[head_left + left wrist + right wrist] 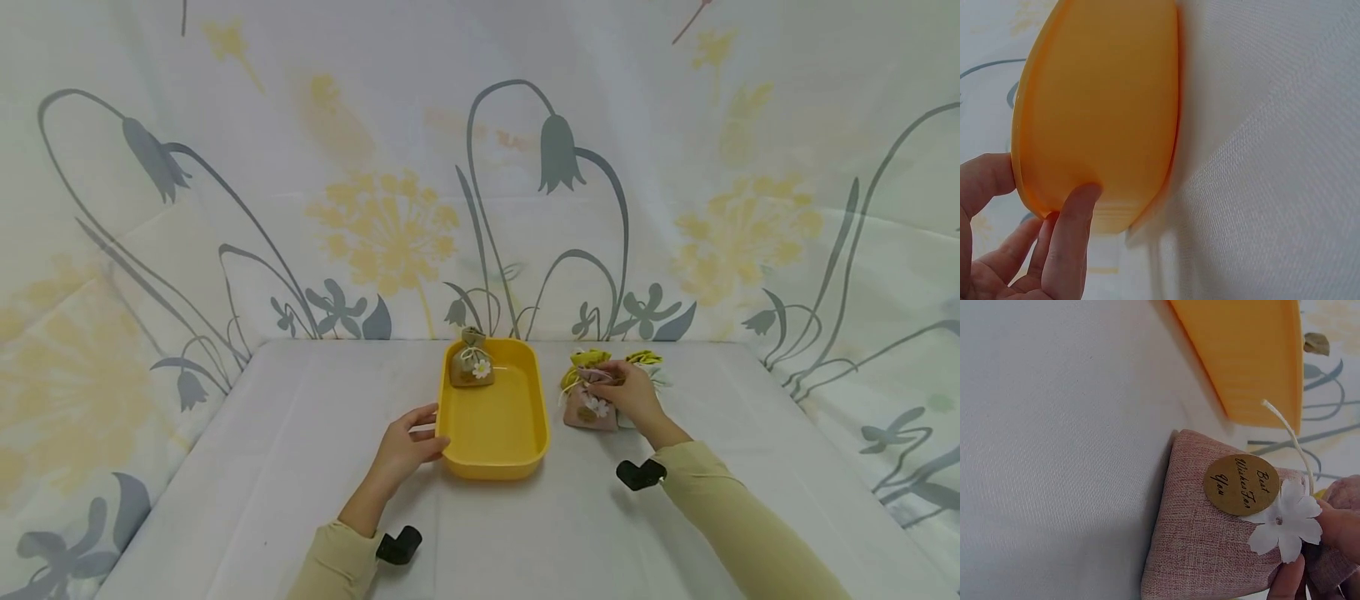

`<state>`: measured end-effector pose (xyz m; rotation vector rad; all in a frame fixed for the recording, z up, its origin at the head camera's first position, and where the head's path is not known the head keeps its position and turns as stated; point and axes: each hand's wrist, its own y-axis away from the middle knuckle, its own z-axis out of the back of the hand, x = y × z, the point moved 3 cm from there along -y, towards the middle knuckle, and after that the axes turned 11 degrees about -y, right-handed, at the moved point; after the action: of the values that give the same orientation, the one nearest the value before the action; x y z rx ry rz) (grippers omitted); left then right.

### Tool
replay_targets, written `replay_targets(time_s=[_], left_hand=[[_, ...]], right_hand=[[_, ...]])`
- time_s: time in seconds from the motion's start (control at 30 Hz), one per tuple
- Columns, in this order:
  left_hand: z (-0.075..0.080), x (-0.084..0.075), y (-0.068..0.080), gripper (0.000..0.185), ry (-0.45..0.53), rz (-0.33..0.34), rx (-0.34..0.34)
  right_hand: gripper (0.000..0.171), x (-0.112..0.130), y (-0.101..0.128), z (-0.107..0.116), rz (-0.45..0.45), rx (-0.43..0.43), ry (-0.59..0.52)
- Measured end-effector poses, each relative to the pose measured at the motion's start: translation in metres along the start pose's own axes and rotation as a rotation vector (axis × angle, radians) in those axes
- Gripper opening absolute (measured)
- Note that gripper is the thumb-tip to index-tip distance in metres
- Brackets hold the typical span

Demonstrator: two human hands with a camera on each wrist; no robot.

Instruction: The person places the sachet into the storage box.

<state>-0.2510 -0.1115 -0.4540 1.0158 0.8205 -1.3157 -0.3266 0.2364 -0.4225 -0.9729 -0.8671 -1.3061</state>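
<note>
surface (247,467): a white cloth covers it, and a flowered sheet hangs behind; everything named below rests on it.

tray (517,467): a yellow oblong tray at the middle, its long axis running away from the person, one short end near, the other toward the sheet. It lies between the two hands.

left hand (408,446): rests against the tray's near left corner, thumb on the rim and straight fingers along the outer wall (1069,215); it steadies the tray and grips nothing round.

right hand (626,392): on the far side of the tray from the left one, fingers pinching the gathered neck of the pink pouch. It is plainly the nearer hand to that pouch; the left is well apart from it.

pink pouch (588,408): just beside the tray's right wall, not touching it as far as the head view shows. It lies tilted, fat bottom toward the tray and the person, tied neck toward the right hand. A round brown tag (1241,485) and a white paper flower (1285,525) sit at the neck, with a pale string trailing toward the tray.

brown pouch (471,360): upright in the tray's far left corner, neck up.

green pouches (588,360): two behind the right hand, partly hidden; I cannot tell how they lie.
</note>
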Motion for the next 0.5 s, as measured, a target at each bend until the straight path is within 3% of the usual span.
replay_targets(time_s=[0.3,0.5], left_hand=[[0.0,0.001,0.0,0.056,-0.004,0.001,-0.004],[0.0,0.001,0.0,0.056,-0.008,0.008,-0.006]], right_hand=[[0.036,0.004,0.007,0.001,-0.029,-0.023,0.016],[0.035,0.008,0.013,0.002,-0.002,-0.035,0.024]])
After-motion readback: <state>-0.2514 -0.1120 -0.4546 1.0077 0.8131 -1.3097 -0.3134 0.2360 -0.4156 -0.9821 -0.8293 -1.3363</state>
